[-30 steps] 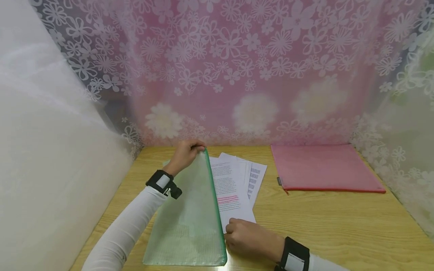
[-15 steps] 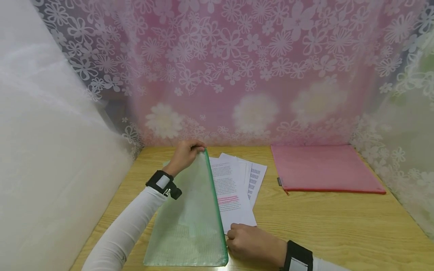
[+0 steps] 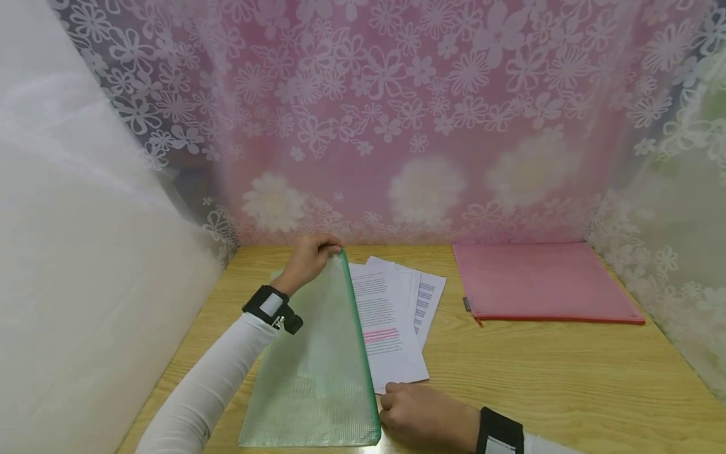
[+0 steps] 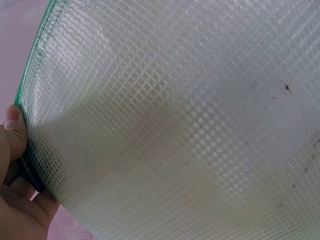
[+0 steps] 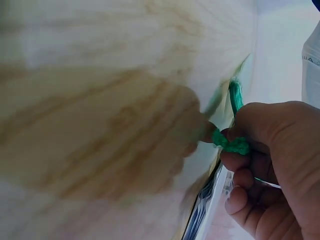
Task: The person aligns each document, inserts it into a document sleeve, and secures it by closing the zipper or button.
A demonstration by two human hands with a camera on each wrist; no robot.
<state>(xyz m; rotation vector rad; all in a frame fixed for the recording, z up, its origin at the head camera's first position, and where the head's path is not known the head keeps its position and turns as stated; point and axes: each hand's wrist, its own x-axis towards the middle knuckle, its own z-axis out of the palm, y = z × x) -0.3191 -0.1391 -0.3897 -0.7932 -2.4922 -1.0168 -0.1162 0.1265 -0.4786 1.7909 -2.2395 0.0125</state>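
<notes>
A pale green mesh zipper pouch (image 3: 309, 372) with a darker green zip edge is held tilted up from the table. At its far top corner my left hand (image 3: 309, 261) grips it; in the left wrist view the thumb presses the mesh (image 4: 150, 125) beside a small black label (image 4: 31, 174). My right hand (image 3: 425, 413) is at the zip edge near the pouch's near end. Its thumb and finger pinch a green cord zipper pull (image 5: 231, 142), seen in the right wrist view. Printed papers (image 3: 391, 359) lie partly behind the pouch, one with pink highlighted lines.
A pink zipper pouch (image 3: 547, 284) with a red zip lies flat at the back right of the wooden table (image 3: 544, 378). A flowered pink curtain (image 3: 363, 126) hangs behind the table, and white sheeting (image 3: 85, 239) stands at the left.
My right hand has slid a short way along the zip edge toward the near end, uncovering more of the papers' lower edge. My left hand keeps its grip at the far corner.
</notes>
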